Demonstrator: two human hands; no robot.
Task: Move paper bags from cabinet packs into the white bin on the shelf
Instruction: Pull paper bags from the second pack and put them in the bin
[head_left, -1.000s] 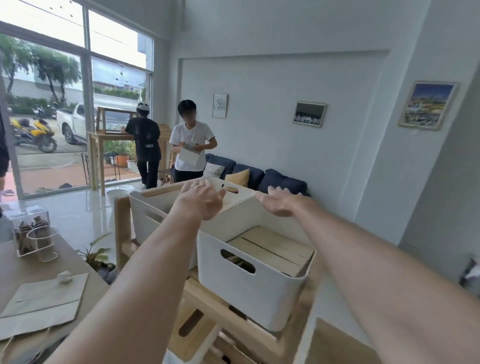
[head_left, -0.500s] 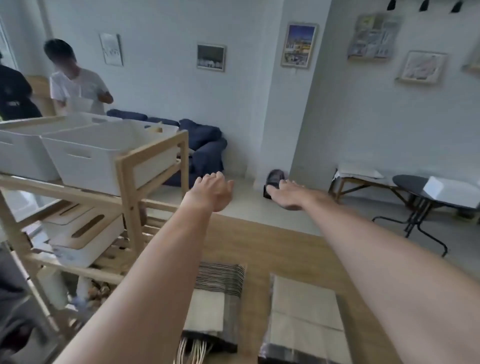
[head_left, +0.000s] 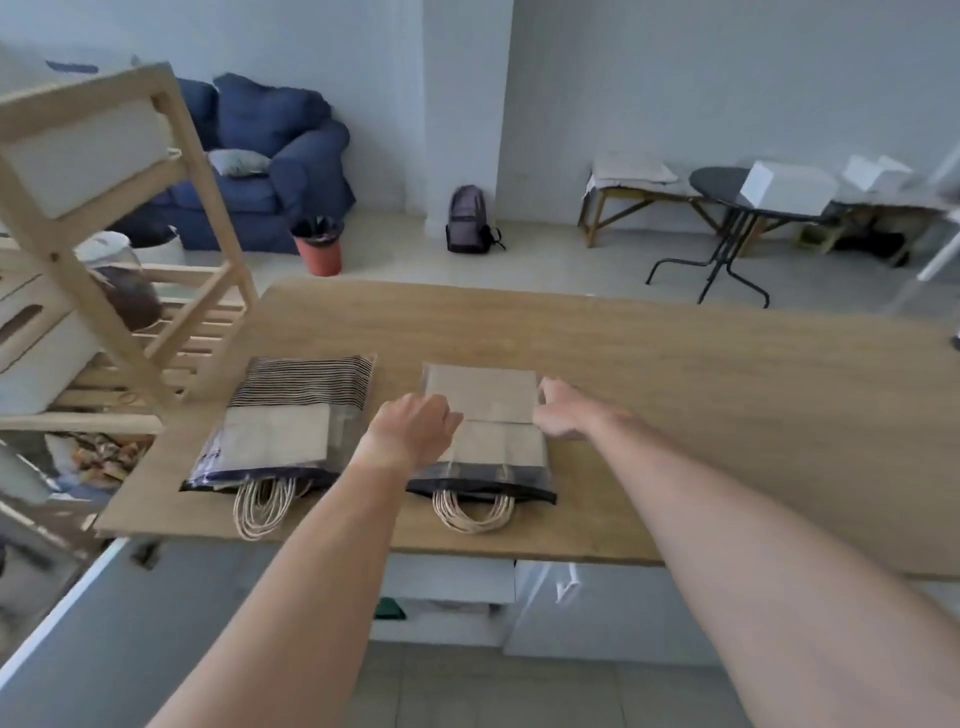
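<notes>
Two clear plastic packs lie side by side on the wooden countertop (head_left: 675, 374) in front of you, their open ends toward you. The left pack (head_left: 283, 423) holds a stack of folded brown paper bags whose edges show as dark stripes at the far end, and a bundle of twine handles (head_left: 265, 506) spills out of its mouth. The right pack (head_left: 485, 439) holds another flat stack of paper bags (head_left: 480, 395), with its own loop of handles (head_left: 475, 512) hanging out over the near edge of the counter. Your left hand (head_left: 410, 434) rests on the left edge of that right stack, fingers curled down over it; whether they have closed on anything you cannot tell from here. Your right hand (head_left: 563, 408) is at the stack's right edge, fingers loosely spread and touching the side, not clenched. At your far left stands the wooden shelf (head_left: 104, 249) with a white bin (head_left: 83, 156) on its upper level, contents hidden.
</notes>
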